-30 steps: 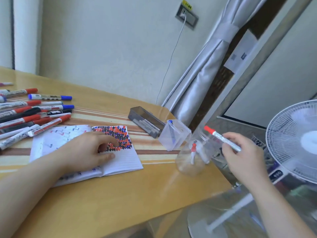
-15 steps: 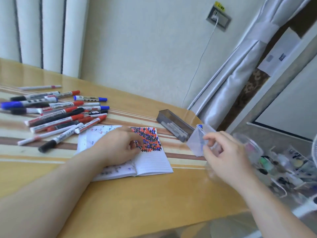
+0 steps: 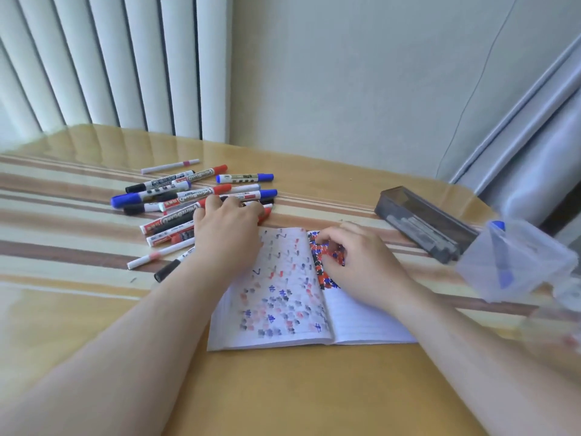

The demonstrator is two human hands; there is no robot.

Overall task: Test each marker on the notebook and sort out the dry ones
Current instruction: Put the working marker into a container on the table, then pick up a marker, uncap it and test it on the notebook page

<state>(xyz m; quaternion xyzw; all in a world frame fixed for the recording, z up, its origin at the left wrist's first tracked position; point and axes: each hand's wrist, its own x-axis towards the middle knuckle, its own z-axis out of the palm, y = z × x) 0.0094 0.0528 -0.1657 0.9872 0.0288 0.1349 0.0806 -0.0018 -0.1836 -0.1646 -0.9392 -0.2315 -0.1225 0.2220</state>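
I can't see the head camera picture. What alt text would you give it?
A person's left hand reaches into a pile of markers on a wooden table, while the right hand rests on an open notebook covered in red, blue and black test marks.

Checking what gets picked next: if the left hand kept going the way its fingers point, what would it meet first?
Probably the marker pile: the left hand already lies over its near edge, fingers pointing into it. Whether they touch a marker is unclear.
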